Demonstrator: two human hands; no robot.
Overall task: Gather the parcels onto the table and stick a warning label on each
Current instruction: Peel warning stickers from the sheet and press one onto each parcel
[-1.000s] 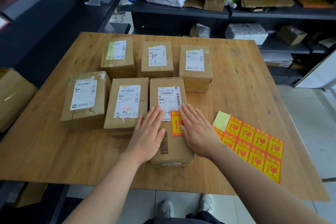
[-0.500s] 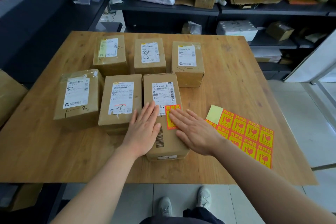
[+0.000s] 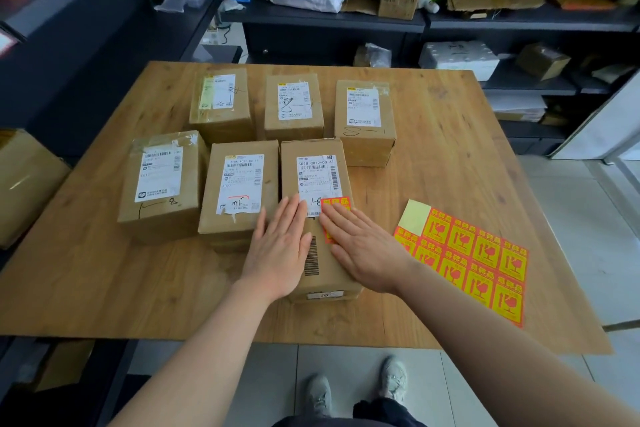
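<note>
Now we lay both hands, left (image 3: 282,246) and right (image 3: 363,250), flat with fingers spread on the nearest parcel (image 3: 320,215) on the worktop (image 3: 450,156). Our right fingertips cover its warning label (image 3: 334,206); the label sheet (image 3: 474,253) lies just beside.

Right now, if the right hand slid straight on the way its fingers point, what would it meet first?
The right hand points up-left across the parcel; its fingertips already overlap the warning label, so next probably the white shipping label.

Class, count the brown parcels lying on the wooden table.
6. Back row: left, middle, right. Front row: left, middle, and right, under both hands.
</note>
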